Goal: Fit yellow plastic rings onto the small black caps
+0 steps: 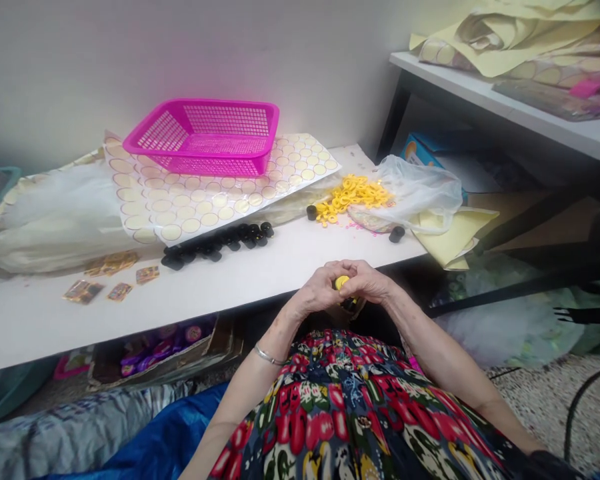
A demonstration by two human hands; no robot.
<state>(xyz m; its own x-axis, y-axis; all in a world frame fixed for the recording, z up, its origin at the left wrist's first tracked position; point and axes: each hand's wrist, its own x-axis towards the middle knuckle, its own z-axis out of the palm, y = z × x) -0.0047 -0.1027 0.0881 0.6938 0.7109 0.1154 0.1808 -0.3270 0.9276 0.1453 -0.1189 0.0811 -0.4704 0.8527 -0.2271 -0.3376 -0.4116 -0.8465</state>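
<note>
At the table's front edge, my left hand (323, 287) and my right hand (367, 283) meet with their fingers closed around a small round yellow piece (342, 283). Fingers cover most of it, so its exact kind is unclear. Something black and yellow (349, 303) shows just beneath my fingers. Beyond the hands lies a heap of yellow plastic pieces with looped ends (357, 193). A short black cap-like cylinder (311, 213) stands at the heap's left, and another black cylinder (397, 234) sits to its right. Several more black cylinders (220, 241) form a row at left.
A pink mesh basket (263, 167) rests on circle-printed sheets (205, 207) at the back of the white table (290, 267). Small printed packets (83, 291) lie left. A plastic bag (420, 190) and yellow paper (450, 233) lie right. Below is a carton (180, 360).
</note>
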